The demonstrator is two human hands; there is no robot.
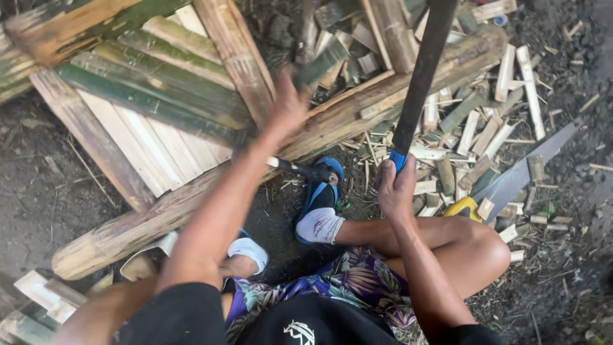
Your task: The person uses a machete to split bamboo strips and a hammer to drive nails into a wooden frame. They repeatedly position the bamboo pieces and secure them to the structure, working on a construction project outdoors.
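Head view: right hand [396, 188] grips a machete [421, 76]; left hand [287, 105] clutches a bamboo piece [319, 67].

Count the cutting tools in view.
2: a long dark blade raised in the right hand, and a hand saw with a yellow handle lying on the ground beside the right knee. Others may be hidden under the bamboo offcuts.

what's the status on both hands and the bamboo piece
Left hand gripping short green bamboo piece, blurred. Right hand shut on machete, blade raised. Saw on ground, right side.
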